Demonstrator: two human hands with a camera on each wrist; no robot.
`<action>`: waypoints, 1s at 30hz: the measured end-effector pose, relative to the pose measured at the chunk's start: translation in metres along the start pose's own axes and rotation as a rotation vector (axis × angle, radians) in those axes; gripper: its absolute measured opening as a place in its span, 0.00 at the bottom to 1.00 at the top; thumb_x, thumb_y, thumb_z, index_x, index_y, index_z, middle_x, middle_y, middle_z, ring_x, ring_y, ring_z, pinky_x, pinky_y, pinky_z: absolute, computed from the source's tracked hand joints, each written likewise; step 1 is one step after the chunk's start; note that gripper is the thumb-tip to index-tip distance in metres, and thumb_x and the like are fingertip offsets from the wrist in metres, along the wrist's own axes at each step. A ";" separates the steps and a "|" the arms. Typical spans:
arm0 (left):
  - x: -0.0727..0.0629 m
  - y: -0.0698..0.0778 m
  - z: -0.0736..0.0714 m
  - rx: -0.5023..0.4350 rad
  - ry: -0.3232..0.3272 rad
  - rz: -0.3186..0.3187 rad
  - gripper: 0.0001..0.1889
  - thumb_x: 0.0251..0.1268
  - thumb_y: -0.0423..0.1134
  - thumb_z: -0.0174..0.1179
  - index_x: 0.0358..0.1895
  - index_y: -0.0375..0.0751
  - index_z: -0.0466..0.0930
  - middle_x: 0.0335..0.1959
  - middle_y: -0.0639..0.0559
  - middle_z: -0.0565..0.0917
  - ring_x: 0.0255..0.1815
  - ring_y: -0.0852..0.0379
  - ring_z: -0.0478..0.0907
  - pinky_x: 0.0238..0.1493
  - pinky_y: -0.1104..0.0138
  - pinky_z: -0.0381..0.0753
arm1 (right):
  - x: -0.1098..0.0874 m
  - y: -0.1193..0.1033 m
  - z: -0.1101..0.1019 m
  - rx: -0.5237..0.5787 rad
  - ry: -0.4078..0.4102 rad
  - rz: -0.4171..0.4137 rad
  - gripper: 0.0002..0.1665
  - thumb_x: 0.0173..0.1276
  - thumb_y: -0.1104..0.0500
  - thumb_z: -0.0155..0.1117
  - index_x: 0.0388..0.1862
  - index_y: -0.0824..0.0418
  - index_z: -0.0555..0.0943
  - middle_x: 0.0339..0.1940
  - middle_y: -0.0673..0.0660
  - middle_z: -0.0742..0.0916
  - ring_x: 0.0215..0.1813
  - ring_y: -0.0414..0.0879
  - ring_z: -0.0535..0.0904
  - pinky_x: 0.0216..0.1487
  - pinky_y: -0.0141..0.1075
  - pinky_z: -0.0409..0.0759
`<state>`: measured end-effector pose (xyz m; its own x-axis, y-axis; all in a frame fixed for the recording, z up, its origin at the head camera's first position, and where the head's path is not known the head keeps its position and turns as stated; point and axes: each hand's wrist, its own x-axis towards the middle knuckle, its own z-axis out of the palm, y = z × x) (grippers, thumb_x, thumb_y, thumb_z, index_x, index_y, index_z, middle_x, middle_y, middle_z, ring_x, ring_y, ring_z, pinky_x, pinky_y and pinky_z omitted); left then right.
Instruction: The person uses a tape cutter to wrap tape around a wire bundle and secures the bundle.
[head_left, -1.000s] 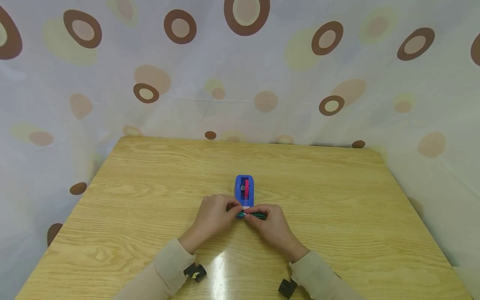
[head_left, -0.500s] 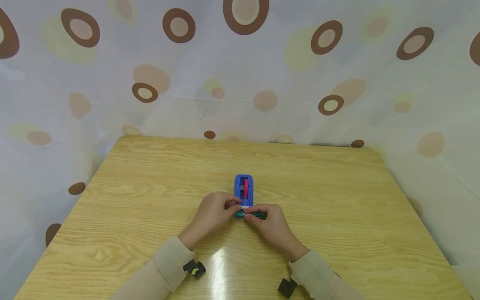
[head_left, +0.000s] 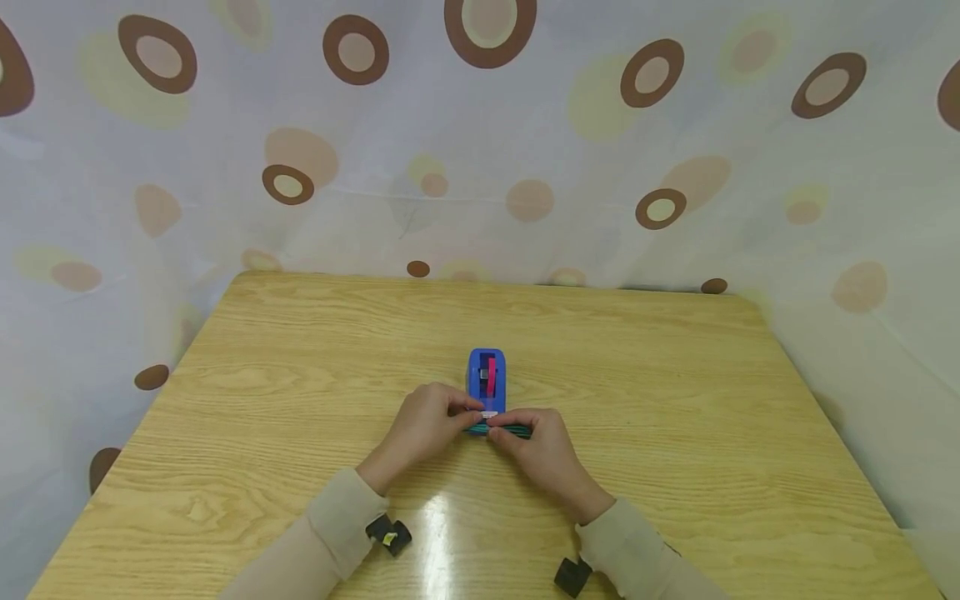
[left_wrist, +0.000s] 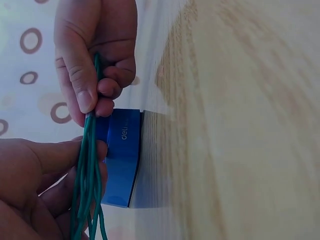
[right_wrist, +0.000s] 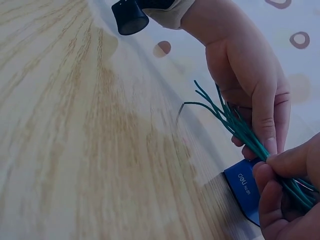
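Observation:
A bundle of thin green wires (head_left: 517,432) runs crosswise in front of the blue tape dispenser (head_left: 474,385). My left hand (head_left: 426,425) pinches the bundle on its left side, thumb against fingers. My right hand (head_left: 543,446) pinches it just to the right, with the fingertips of both hands close together. Loose ends of the wires (right_wrist: 235,125) fan out past the left hand in the right wrist view. The dispenser (left_wrist: 122,167) has a "deli" mark on its side and stands behind the hands. A pink-red tape roll (head_left: 492,377) sits in it.
The wood-grain table (head_left: 637,375) extends on all sides of the hands. A white curtain (head_left: 480,125) with brown and beige ovals hangs behind it. Black wrist cameras (head_left: 390,535) are strapped at both sleeves.
Both hands stay at the same spot, still gripping the wires; their fingertips shift very slightly. The whole head view drifts a little.

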<state>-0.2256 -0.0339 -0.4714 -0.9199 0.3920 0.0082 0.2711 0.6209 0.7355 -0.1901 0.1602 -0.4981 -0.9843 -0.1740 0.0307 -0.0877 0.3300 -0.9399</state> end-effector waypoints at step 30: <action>0.000 -0.003 0.003 -0.017 0.016 -0.002 0.07 0.66 0.41 0.67 0.42 0.47 0.91 0.36 0.58 0.88 0.37 0.64 0.81 0.36 0.66 0.80 | -0.002 0.004 0.006 -0.060 0.011 0.008 0.05 0.65 0.66 0.69 0.36 0.59 0.90 0.41 0.52 0.89 0.52 0.46 0.83 0.55 0.47 0.78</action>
<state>-0.2259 -0.0337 -0.4756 -0.9247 0.3803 0.0174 0.2648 0.6097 0.7471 -0.1879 0.1560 -0.5037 -0.9866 -0.1610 0.0269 -0.0881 0.3866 -0.9180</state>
